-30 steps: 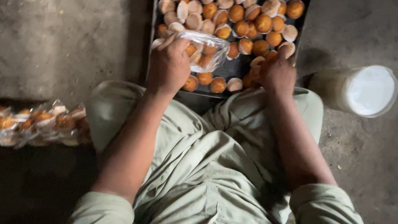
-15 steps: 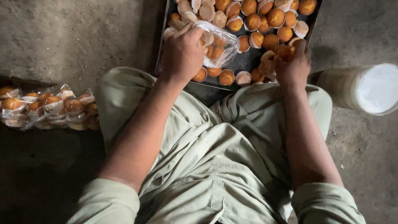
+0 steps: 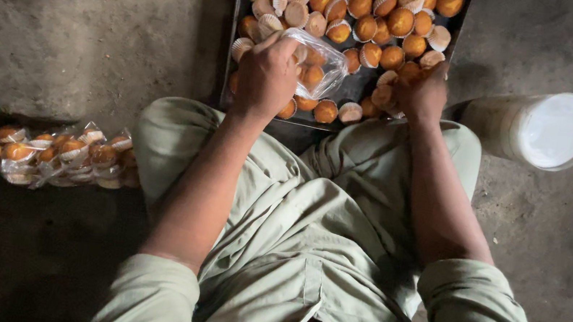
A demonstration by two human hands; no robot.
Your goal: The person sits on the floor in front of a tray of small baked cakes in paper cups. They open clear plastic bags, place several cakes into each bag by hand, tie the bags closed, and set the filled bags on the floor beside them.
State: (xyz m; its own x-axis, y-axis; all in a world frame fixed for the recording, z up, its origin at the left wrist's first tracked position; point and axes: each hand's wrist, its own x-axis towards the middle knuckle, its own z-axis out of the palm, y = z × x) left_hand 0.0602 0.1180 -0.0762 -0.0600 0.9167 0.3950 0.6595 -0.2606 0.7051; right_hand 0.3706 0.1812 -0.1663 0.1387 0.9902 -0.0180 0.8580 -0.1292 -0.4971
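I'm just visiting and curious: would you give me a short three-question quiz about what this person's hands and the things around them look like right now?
1. True or false: the left hand holds a clear plastic bag over the baking tray.
2. What is the right hand touching? A) the white-lidded jar B) cupcakes on the tray C) the floor
3. What lies on the floor to the person's left?

Key:
1. True.
2. B: its fingers rest among the cupcakes; the white-lidded jar stands apart.
3. A row of bagged cupcakes.
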